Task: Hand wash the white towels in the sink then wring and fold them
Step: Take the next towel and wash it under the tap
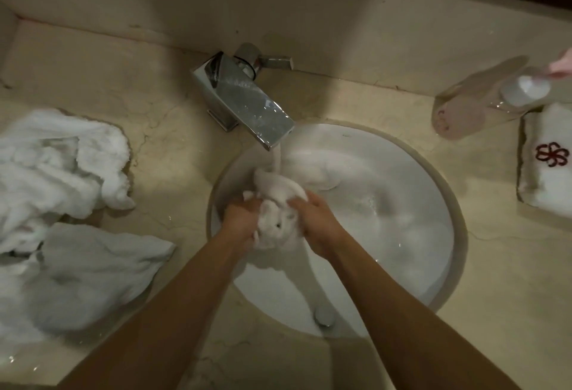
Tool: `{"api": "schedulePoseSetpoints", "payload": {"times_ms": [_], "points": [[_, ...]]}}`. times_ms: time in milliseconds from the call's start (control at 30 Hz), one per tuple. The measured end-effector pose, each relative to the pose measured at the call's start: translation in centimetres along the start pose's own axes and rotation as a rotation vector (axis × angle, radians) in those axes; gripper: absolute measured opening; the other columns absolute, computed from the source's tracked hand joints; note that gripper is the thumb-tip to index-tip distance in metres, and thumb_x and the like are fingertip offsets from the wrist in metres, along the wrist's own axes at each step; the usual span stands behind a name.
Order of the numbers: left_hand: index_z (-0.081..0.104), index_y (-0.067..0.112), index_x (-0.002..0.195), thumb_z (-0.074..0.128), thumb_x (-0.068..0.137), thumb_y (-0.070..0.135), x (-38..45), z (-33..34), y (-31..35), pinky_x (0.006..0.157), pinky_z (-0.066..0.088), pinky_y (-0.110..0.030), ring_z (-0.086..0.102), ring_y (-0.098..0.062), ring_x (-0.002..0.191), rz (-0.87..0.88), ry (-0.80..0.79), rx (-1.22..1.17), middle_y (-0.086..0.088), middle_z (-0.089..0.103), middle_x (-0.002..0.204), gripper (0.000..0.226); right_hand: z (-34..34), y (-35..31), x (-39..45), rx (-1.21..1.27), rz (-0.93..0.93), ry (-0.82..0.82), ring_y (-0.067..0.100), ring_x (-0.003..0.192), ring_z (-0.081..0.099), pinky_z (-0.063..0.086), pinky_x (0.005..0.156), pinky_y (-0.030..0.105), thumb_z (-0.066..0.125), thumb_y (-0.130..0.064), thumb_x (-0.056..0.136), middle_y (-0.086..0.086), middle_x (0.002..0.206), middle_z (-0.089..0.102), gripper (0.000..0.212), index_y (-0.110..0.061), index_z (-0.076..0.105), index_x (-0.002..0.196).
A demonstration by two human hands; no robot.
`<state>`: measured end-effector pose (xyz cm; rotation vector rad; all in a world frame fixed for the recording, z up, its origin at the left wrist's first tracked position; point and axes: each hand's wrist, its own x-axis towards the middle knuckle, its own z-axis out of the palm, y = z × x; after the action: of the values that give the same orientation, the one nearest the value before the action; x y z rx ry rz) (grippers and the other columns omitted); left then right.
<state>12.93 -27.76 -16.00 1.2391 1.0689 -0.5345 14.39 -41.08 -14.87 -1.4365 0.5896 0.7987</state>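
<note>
A small white towel (277, 207) is bunched up in the round white sink (430, 244), under water running from the chrome faucet (247, 101). My left hand (240, 219) grips the towel's left side and my right hand (318, 222) grips its right side, both pressed against the wet cloth. On the counter to the left lies a heap of crumpled white towels (62, 172), with a flatter white towel (93, 272) in front of it.
At the right edge of the beige marble counter (173, 157) lies a folded white towel (548, 166) with a red flower emblem. Behind it stands a clear glass (473, 101) with a small white bottle (523, 89). A chrome overflow cap (323, 317) sits at the sink's near wall.
</note>
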Motion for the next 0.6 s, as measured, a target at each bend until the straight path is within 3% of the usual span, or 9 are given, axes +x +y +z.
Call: {"api": "schedulePoseSetpoints", "payload": {"times_ms": [33, 100, 167, 233, 300, 400, 433, 500, 600], "points": [[0.06, 0.003, 0.116, 0.047, 0.102, 0.015, -0.8, -0.5, -0.5, 0.073, 0.054, -0.033, 0.064, -0.031, 0.103, -0.056, -0.064, -0.099, -0.019, 0.065, 0.118, 0.022, -1.4, 0.8, -0.5, 0.193, 0.065, 0.013, 0.028, 0.091, 0.07, 0.06, 0.074, 0.033, 0.047, 0.001, 0.096, 0.023, 0.11, 0.071, 0.027, -0.001, 0.067, 0.114], [0.061, -0.005, 0.117, 0.043, 0.099, 0.016, -2.3, -1.7, -1.0, 0.075, 0.06, -0.042, 0.067, -0.034, 0.096, -0.206, -0.206, -0.363, -0.024, 0.064, 0.119, 0.033, -3.4, 2.5, -1.8, 0.477, 0.156, -0.058, 0.038, 0.11, 0.065, 0.058, 0.091, 0.04, 0.051, 0.004, 0.087, 0.031, 0.127, 0.061, 0.043, 0.013, 0.056, 0.129], [0.065, -0.008, 0.116, 0.043, 0.09, 0.026, -3.7, -3.0, -1.2, 0.086, 0.053, -0.056, 0.067, -0.04, 0.103, -0.316, -0.329, -0.597, -0.027, 0.062, 0.124, 0.048, -4.6, 3.2, -3.8, 0.649, 0.204, -0.102, 0.042, 0.128, 0.054, 0.042, 0.111, 0.048, 0.068, -0.007, 0.074, 0.031, 0.14, 0.052, 0.065, 0.015, 0.052, 0.132], [0.065, -0.007, 0.121, 0.045, 0.09, 0.043, -5.0, -3.6, -0.9, 0.09, 0.047, -0.061, 0.062, -0.043, 0.114, -0.364, -0.476, -0.673, -0.026, 0.06, 0.128, 0.063, -5.4, 3.5, -5.1, 0.792, 0.243, -0.131, 0.04, 0.128, 0.054, 0.033, 0.117, 0.048, 0.066, -0.026, 0.082, 0.025, 0.14, 0.056, 0.059, 0.008, 0.059, 0.13], [0.063, -0.001, 0.127, 0.048, 0.092, 0.05, -5.7, -3.2, -0.7, 0.094, 0.05, -0.055, 0.06, -0.04, 0.118, -0.363, -0.526, -0.57, -0.023, 0.06, 0.13, 0.064, -5.3, 3.0, -5.9, 0.773, 0.249, -0.156, 0.037, 0.128, 0.055, 0.035, 0.115, 0.05, 0.054, -0.039, 0.096, 0.02, 0.137, 0.06, 0.054, -0.002, 0.062, 0.134], [0.062, 0.0, 0.127, 0.057, 0.089, 0.041, -5.7, -2.0, -0.1, 0.099, 0.05, -0.046, 0.063, -0.037, 0.115, -0.212, -0.413, -0.467, -0.022, 0.063, 0.127, 0.056, -4.6, 1.6, -6.1, 0.551, 0.155, -0.114, 0.035, 0.122, 0.062, 0.045, 0.108, 0.051, 0.063, -0.028, 0.093, 0.019, 0.13, 0.065, 0.047, -0.005, 0.06, 0.134], [0.063, -0.002, 0.124, 0.063, 0.085, 0.041, -5.4, -1.9, 0.1, 0.093, 0.054, -0.044, 0.065, -0.039, 0.108, -0.165, -0.38, -0.475, -0.023, 0.064, 0.123, 0.057, -4.5, 0.8, -6.1, 0.453, 0.097, -0.061, 0.035, 0.115, 0.066, 0.05, 0.101, 0.049, 0.066, -0.022, 0.091, 0.02, 0.124, 0.068, 0.042, -0.004, 0.063, 0.13], [0.067, -0.003, 0.109, 0.069, 0.078, 0.038, -5.0, -1.7, 0.8, 0.061, 0.058, -0.03, 0.063, -0.03, 0.076, -0.12, -0.359, -0.52, -0.022, 0.063, 0.105, 0.052, -4.1, -1.0, -6.2, 0.267, -0.013, 0.047, 0.036, 0.102, 0.07, 0.055, 0.09, 0.046, 0.072, -0.022, 0.084, 0.02, 0.11, 0.072, 0.038, -0.005, 0.068, 0.118], [0.063, -0.001, 0.108, 0.059, 0.089, 0.031, -3.8, -1.5, 1.4, 0.048, 0.053, -0.023, 0.062, -0.024, 0.062, -0.132, -0.279, -0.549, -0.018, 0.063, 0.088, 0.038, -3.4, -2.7, -6.2, 0.067, -0.088, 0.074, 0.03, 0.105, 0.07, 0.055, 0.094, 0.046, 0.078, -0.046, 0.062, 0.013, 0.113, 0.072, 0.069, -0.012, 0.066, 0.121]]}}
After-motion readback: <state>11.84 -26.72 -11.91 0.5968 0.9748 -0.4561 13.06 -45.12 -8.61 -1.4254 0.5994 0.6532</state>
